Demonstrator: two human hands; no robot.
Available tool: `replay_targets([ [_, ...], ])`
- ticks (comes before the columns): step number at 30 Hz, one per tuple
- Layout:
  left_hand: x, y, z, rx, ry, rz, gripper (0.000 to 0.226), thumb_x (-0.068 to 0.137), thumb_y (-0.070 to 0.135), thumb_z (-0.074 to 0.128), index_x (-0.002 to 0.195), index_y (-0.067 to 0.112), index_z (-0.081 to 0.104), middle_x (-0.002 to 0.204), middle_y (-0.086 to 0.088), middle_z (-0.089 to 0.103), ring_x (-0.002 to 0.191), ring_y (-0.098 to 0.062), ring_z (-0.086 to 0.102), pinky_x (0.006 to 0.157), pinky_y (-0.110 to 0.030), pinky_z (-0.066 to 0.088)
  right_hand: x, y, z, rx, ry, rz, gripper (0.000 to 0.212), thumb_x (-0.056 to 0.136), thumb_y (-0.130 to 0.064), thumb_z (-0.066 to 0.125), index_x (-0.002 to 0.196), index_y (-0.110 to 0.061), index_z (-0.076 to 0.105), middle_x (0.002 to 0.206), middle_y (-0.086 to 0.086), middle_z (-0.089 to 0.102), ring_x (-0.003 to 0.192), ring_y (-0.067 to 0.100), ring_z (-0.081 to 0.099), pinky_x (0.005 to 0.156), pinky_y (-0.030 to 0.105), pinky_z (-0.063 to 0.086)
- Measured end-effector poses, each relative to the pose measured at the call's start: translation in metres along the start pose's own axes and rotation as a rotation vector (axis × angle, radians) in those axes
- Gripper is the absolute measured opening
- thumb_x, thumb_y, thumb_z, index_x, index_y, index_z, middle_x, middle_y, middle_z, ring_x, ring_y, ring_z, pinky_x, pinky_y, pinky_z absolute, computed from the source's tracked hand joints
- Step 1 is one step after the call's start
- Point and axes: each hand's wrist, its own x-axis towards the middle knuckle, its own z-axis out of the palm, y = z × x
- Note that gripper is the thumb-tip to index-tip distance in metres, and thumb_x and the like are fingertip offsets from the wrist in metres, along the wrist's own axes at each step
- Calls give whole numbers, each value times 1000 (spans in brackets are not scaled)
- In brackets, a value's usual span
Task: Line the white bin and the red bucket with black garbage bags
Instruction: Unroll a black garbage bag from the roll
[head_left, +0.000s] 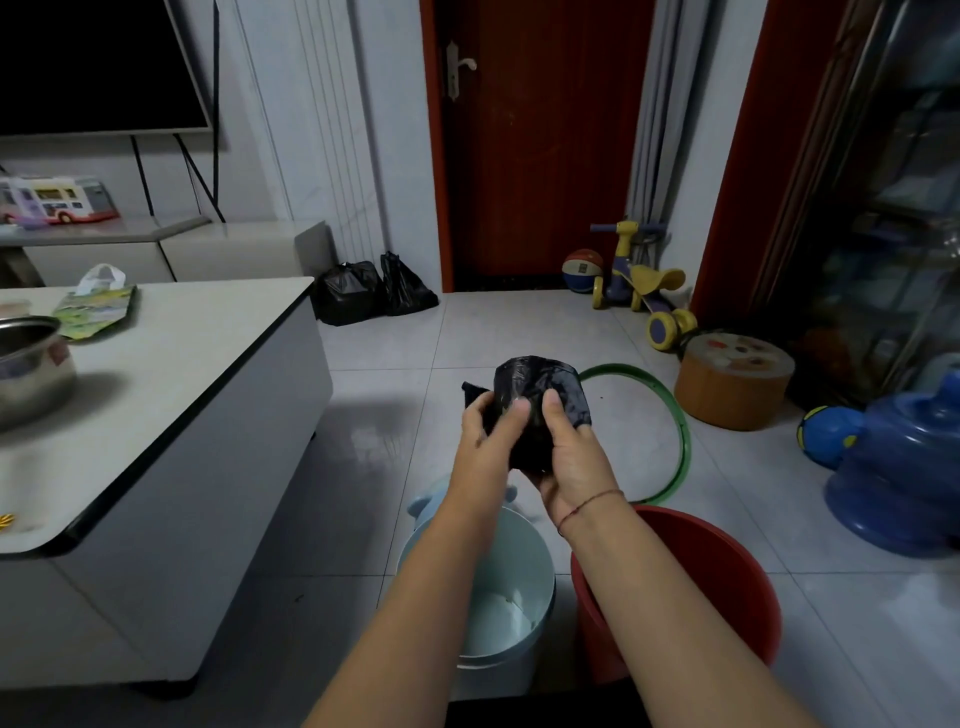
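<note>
The tiled floor (384, 343) carries the white bin (519, 582) at 6 o'clock, with the red bucket (727, 587) just beside it at its 3 o'clock. A green hoop (684, 441) lies flat at the bucket's 12 o'clock. A round stool (732, 379) stands at 3 o'clock, and a blue ball (828, 434) and a blue water jug (904, 483) sit at 4 o'clock. A toy trike (639, 280) and a basketball (582, 269) are at 2 o'clock, and two filled black bags (363, 293) at 11 o'clock. At 9 o'clock the counter (197, 364) holds a metal pot (31, 364) and a green printed bag (96, 309).
</note>
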Motion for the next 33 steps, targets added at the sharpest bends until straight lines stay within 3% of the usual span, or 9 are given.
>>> replay_targets([
  [5,5,-4,-8,-269,-56,-225,46,86,52,59,116,18,64,110,-7,72,104,-22,67,92,-42,53,-2,5,1,-59,-82,-48,30,90,-33,60,113,-15,59,109,10,69,100,23,67,80,36,56],
  [8,5,-4,-12,-353,-116,-254,51,83,45,66,122,13,61,113,-11,70,104,-25,67,84,-38,56,-5,9,3,-372,-27,-169,45,85,-43,62,118,-14,56,122,8,60,112,24,59,95,40,50],
  [11,7,-3,-15,-423,-130,-271,56,81,41,69,126,10,58,116,-15,68,105,-27,67,79,-36,56,-7,9,3,-596,30,-381,23,83,-44,64,95,-24,62,135,1,44,117,19,51,99,35,45],
  [15,8,-2,-21,-498,-140,-408,55,73,45,75,115,11,67,107,-13,72,93,-26,71,76,-40,57,-2,8,-1,-523,100,-381,34,85,-33,66,76,0,63,124,9,55,96,23,62,91,40,51],
  [19,5,0,-22,-796,-216,-489,68,66,43,82,118,4,64,112,-24,67,96,-39,68,79,-52,55,2,8,-2,-435,177,-360,30,86,-34,65,65,-16,56,119,16,60,103,29,61,94,47,50],
  [23,9,2,-28,-981,-252,-427,70,66,43,78,121,3,58,105,-24,67,87,-38,68,78,-47,57,6,3,-10,-491,305,-410,45,88,-36,62,55,-16,38,92,10,46,62,13,42,65,31,41],
  [28,16,2,-37,-915,-125,-356,69,65,41,78,120,5,58,95,-21,69,82,-33,68,76,-40,58,7,-2,-15,-406,230,-284,37,88,-47,58,71,-15,60,75,3,54,69,14,50,73,33,44],
  [31,18,-1,-32,-681,-69,-293,61,67,39,77,116,6,62,96,-16,73,86,-29,71,74,-37,57,-4,8,0,-211,-42,21,69,61,-74,66,99,-16,70,102,8,71,99,23,65,91,39,50],
  [33,16,-4,-24,-500,-58,-252,63,69,38,77,121,7,60,109,-18,70,98,-31,69,81,-40,56,-6,15,8,-143,-121,36,79,45,-73,75,101,-17,72,103,8,74,98,23,69,88,39,53],
])
